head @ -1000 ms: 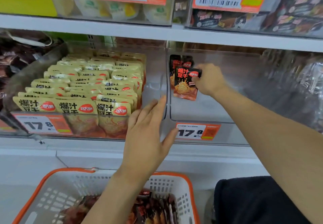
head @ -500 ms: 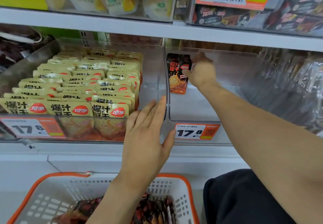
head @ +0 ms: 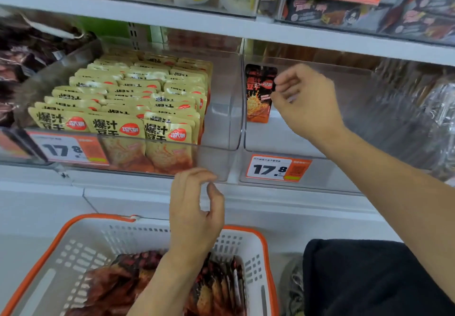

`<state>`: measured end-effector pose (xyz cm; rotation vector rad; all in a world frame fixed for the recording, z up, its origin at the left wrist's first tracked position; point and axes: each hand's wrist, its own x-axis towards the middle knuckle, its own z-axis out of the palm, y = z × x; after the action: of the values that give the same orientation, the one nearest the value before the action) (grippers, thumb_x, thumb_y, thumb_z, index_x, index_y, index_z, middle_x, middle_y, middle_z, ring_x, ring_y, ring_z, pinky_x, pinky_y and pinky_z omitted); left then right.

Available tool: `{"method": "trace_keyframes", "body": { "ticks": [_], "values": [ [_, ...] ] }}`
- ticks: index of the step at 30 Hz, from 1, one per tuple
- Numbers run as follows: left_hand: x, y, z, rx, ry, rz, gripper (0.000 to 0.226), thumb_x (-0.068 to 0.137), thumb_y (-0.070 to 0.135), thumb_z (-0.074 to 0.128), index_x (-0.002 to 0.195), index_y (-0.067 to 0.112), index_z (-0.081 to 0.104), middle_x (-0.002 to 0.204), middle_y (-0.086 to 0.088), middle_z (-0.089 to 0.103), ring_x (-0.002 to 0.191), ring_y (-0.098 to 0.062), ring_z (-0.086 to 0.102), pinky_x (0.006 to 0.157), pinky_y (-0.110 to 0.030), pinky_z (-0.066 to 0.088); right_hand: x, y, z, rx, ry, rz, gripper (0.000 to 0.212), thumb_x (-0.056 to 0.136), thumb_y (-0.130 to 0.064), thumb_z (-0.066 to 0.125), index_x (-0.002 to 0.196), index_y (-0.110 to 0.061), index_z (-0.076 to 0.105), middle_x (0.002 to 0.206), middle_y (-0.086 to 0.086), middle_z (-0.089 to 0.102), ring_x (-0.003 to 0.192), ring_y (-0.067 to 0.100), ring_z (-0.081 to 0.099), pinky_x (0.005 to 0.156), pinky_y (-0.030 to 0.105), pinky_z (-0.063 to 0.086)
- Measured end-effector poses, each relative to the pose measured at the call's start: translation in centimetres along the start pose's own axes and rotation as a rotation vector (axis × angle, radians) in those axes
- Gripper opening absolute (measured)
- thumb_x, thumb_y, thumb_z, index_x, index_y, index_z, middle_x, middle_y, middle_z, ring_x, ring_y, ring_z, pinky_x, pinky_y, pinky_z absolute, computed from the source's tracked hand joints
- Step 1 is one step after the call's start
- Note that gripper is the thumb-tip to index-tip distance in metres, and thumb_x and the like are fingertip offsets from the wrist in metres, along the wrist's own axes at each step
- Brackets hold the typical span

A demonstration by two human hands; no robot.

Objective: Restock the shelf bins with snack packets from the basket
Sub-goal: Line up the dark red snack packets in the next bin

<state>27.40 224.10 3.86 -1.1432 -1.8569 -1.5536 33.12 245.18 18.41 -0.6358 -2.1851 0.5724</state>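
A black-and-red snack packet (head: 259, 94) stands upright at the back left of the clear right bin (head: 290, 140). My right hand (head: 305, 101) is inside that bin, its loosely curled fingertips at the packet's right edge, not clearly gripping it. My left hand (head: 194, 207) hovers below the bins' front edge with fingers loosely curled and nothing in it. Under it sits the white basket with an orange rim (head: 248, 235), holding several dark red packets (head: 138, 288). The left bin (head: 221, 128) is packed with rows of yellow packets (head: 138, 104).
Price tags reading 17.8 hang on both bin fronts (head: 278, 168). A shelf board (head: 197, 22) with more stocked bins runs above. Dark bagged goods fill the far left (head: 29, 52) and clear wrapped goods the far right (head: 438, 123). A dark trouser leg (head: 364, 278) is at lower right.
The packet went from my right hand's grip to standing at the bin's back left, and that hand eased away rightwards. My left hand dropped off the bin divider and its fingers curled.
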Motion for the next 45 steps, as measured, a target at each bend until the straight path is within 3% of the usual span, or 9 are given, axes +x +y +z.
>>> {"method": "trace_keyframes", "body": {
  "ticks": [3, 7, 12, 17, 24, 32, 35, 40, 45],
  "values": [
    [-5.8, -3.2, 0.2, 0.036, -0.238, -0.301, 0.017, 0.091, 0.009, 0.054, 0.105, 0.017, 0.057, 0.100, 0.008, 0.054, 0.094, -0.016, 0.054, 0.083, -0.028, 0.045, -5.5, -3.0, -0.7, 0.112, 0.037, -0.213, 0.012, 0.086, -0.001, 0.063, 0.094, -0.010, 0.062, 0.091, 0.000, 0.063, 0.078, 0.012, 0.061, 0.061, 0.016, 0.047],
    [-14.3, -6.8, -0.5, 0.341, -0.823, -0.561, 0.035, 0.093, 0.021, 0.057, 0.127, 0.019, 0.050, 0.122, 0.002, 0.051, 0.116, -0.022, 0.051, 0.092, -0.035, 0.045, -13.5, -2.7, 3.0, 0.110, -0.299, -0.303, 0.015, 0.085, -0.002, 0.062, 0.096, -0.013, 0.060, 0.093, -0.004, 0.057, 0.075, 0.005, 0.054, 0.064, 0.026, 0.048],
    [-20.2, -7.7, -2.8, 0.436, -1.105, -0.765, 0.048, 0.099, 0.049, 0.046, 0.140, 0.023, 0.045, 0.136, 0.003, 0.047, 0.129, -0.022, 0.043, 0.103, -0.038, 0.041, -23.9, 2.7, 10.3, -0.111, -0.937, 0.024, 0.018, 0.090, -0.015, 0.056, 0.107, -0.022, 0.055, 0.107, -0.004, 0.056, 0.094, 0.017, 0.054, 0.084, 0.032, 0.048],
    [-21.1, -7.3, -3.2, 0.458, -1.301, -0.733, 0.047, 0.094, 0.052, 0.053, 0.134, 0.027, 0.054, 0.139, 0.000, 0.042, 0.134, -0.027, 0.034, 0.109, -0.041, 0.033, -31.5, 6.1, 14.3, -0.100, -1.005, 0.463, 0.015, 0.091, -0.013, 0.052, 0.100, -0.023, 0.057, 0.093, -0.005, 0.060, 0.088, 0.015, 0.056, 0.080, 0.029, 0.048],
    [-20.9, -6.9, -2.0, 0.498, -1.255, -0.816, 0.035, 0.099, 0.054, 0.048, 0.118, 0.033, 0.069, 0.134, -0.001, 0.047, 0.131, -0.029, 0.032, 0.112, -0.043, 0.025, -36.0, 7.1, 16.5, -0.091, -1.073, 0.713, 0.050, 0.091, -0.020, 0.063, 0.140, -0.025, 0.050, 0.135, -0.004, 0.059, 0.123, 0.019, 0.057, 0.103, 0.030, 0.046],
    [-20.3, -7.2, -1.1, 0.502, -1.120, -1.006, 0.012, 0.091, 0.037, 0.067, 0.089, 0.031, 0.077, 0.115, 0.001, 0.065, 0.126, -0.028, 0.039, 0.106, -0.042, 0.030, -36.1, 7.7, 16.8, -0.097, -1.073, 0.797, 0.050, 0.088, -0.007, 0.057, 0.135, -0.023, 0.057, 0.133, -0.003, 0.061, 0.123, 0.018, 0.057, 0.103, 0.028, 0.046],
    [-17.2, -7.6, -1.5, 0.452, -1.189, -1.072, 0.012, 0.087, 0.025, 0.069, 0.076, 0.024, 0.073, 0.097, 0.002, 0.071, 0.106, -0.022, 0.059, 0.098, -0.037, 0.041, -35.2, 7.3, 16.5, -0.125, -0.897, 0.752, 0.033, 0.091, -0.012, 0.056, 0.124, -0.019, 0.058, 0.118, -0.003, 0.063, 0.109, 0.017, 0.059, 0.088, 0.024, 0.047],
    [-10.5, -8.8, -3.8, 0.300, -1.282, -1.009, 0.012, 0.086, 0.009, 0.069, 0.096, 0.010, 0.076, 0.086, 0.001, 0.075, 0.069, -0.007, 0.070, 0.068, -0.023, 0.057, -31.5, 5.5, 15.4, 0.085, -0.713, 0.758, 0.042, 0.090, -0.023, 0.069, 0.126, -0.020, 0.048, 0.114, -0.006, 0.057, 0.101, 0.011, 0.056, 0.077, 0.017, 0.041],
    [-5.9, -7.9, -6.3, -0.059, -1.242, -0.930, 0.005, 0.086, 0.013, 0.074, 0.088, 0.016, 0.070, 0.079, -0.001, 0.075, 0.072, -0.014, 0.070, 0.067, -0.023, 0.054, -25.8, 4.4, 13.2, 0.369, -0.739, 0.856, 0.041, 0.081, -0.019, 0.083, 0.112, -0.023, 0.057, 0.099, -0.016, 0.055, 0.087, 0.005, 0.059, 0.090, 0.036, 0.056]
  ]
}}
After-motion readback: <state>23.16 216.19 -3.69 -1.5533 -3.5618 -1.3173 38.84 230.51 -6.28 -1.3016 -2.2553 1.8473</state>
